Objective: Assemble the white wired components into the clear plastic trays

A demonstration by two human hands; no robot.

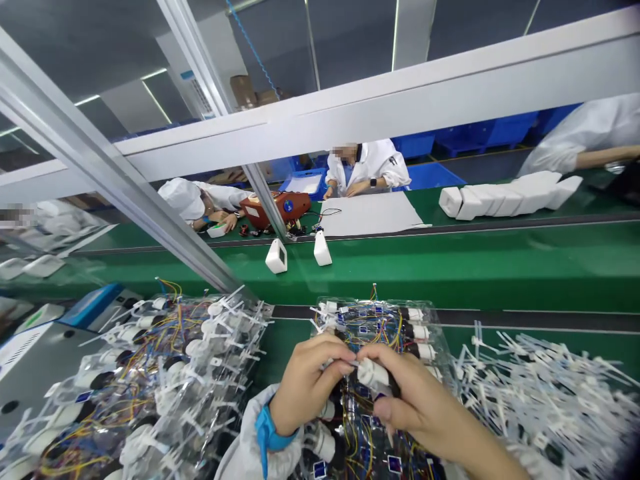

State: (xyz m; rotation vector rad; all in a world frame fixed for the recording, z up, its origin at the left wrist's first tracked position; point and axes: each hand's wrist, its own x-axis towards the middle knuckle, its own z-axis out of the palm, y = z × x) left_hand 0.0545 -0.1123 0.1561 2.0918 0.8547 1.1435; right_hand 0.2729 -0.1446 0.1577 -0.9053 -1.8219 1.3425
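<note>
My right hand (417, 403) is closed around a small white cylindrical part (371, 375), holding it over the tray. At that part's left side, the fingertips of my left hand (311, 380) pinch a thin whitish strip that looks like a cable tie (354, 363). Most of the strip is hidden by my fingers. Under both hands lies a clear plastic tray (440, 313) of white-and-black cylindrical parts with coloured wires and small dark square pieces. A blue band (273, 432) circles my left wrist.
Loose white cable ties (545, 393) lie heaped at right. Similar wired parts with ties (175, 380) fill the left side, beside a grey-and-blue machine (55, 347). Two white housings (277, 257) stand on the green conveyor (400, 263). Metal frame bars cross above; several people work beyond.
</note>
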